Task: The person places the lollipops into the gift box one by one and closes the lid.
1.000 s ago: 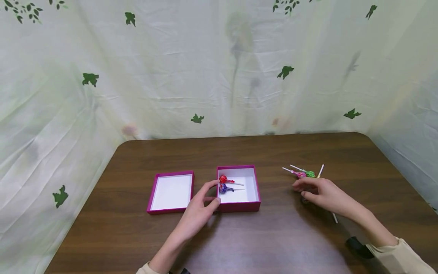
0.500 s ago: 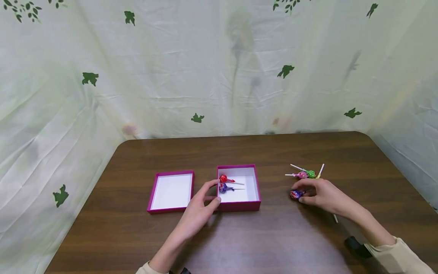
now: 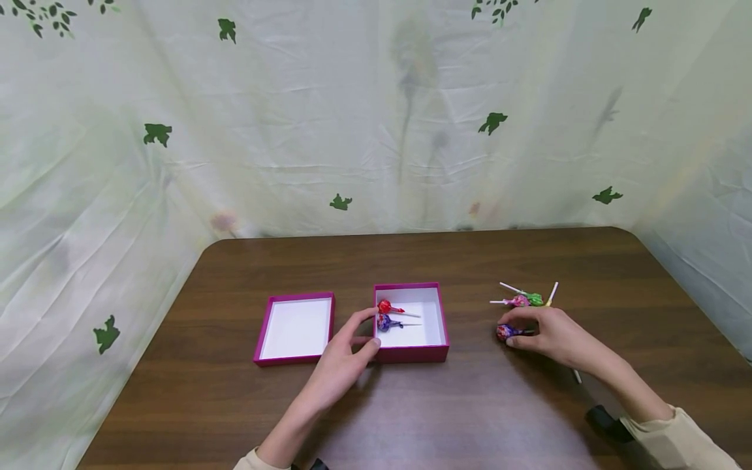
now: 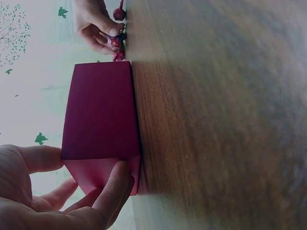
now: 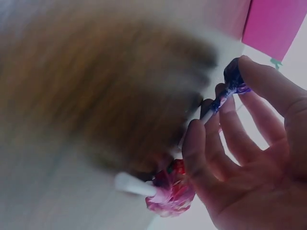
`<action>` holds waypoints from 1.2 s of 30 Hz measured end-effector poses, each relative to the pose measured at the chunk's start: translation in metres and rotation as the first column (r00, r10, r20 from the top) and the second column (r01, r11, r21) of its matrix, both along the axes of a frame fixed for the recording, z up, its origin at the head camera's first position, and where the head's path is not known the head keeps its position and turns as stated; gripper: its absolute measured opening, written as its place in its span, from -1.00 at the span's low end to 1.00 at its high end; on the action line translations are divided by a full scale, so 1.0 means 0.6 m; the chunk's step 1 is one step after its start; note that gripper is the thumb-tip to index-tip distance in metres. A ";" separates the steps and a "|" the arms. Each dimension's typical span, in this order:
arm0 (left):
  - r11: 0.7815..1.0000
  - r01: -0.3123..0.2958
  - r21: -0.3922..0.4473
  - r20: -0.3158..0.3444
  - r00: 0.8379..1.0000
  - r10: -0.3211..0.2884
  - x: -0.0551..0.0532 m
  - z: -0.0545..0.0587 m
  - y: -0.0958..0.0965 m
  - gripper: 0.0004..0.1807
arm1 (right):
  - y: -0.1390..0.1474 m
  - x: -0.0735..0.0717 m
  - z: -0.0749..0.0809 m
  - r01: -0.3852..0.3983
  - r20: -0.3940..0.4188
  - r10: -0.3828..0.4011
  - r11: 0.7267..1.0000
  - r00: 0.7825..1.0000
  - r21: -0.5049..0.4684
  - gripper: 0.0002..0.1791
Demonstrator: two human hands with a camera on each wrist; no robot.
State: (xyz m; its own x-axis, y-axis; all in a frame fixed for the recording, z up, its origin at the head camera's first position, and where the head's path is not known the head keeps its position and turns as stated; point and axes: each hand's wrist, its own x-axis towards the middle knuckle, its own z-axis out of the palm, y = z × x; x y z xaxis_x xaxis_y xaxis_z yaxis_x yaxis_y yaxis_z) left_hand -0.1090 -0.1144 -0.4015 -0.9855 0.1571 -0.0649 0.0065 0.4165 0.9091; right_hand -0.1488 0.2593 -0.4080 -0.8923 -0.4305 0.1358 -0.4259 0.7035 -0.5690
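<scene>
My left hand [image 3: 342, 363] holds the left side of the magenta box [image 3: 411, 354], thumb near the front corner and index finger at the rim. In the left wrist view, its fingers [image 4: 115, 187] lie against the end wall. A red lollipop [image 3: 384, 306] and a purple-blue lollipop lie in the white interior, heads to the left. Right of the box, my right hand [image 3: 549, 333] pinches another purple-blue lollipop [image 5: 233, 79] between thumb and fingers, low over the table. Just beyond this hand lie a pink lollipop [image 3: 519, 301] and a green lollipop [image 3: 534, 299].
The box's lid [image 3: 296, 328] lies inside-up to the left, beside the left hand. A white stick with a yellow end [image 3: 549, 302] juts out behind the right hand, and another stick [image 3: 576, 376] shows under the right wrist. A pale leaf-patterned curtain hangs behind the brown table [image 3: 470, 405].
The purple-blue lollipop's head has come into view at my right fingertips, which shifted slightly left. The pink lollipop's stick swung from slanted to nearly level. My left hand has stayed at the box.
</scene>
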 end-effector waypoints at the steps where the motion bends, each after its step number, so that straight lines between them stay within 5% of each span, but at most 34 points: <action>1: 1.000 0.001 0.001 0.000 1.000 -0.001 0.000 0.000 0.000 -0.47 | -0.001 0.001 0.000 0.004 -0.004 -0.004 1.000 1.000 -0.004 -0.77; 23: 1.000 0.002 -0.008 -0.016 1.000 -0.002 0.000 0.001 -0.001 -0.47 | -0.032 0.017 0.022 0.047 -0.017 -0.052 0.979 0.999 -0.199 -0.75; 36: 1.000 0.005 -0.009 -0.015 1.000 -0.005 0.000 -0.001 -0.002 -0.47 | -0.074 0.024 0.036 0.018 -0.047 -0.037 0.931 0.998 -0.364 -0.71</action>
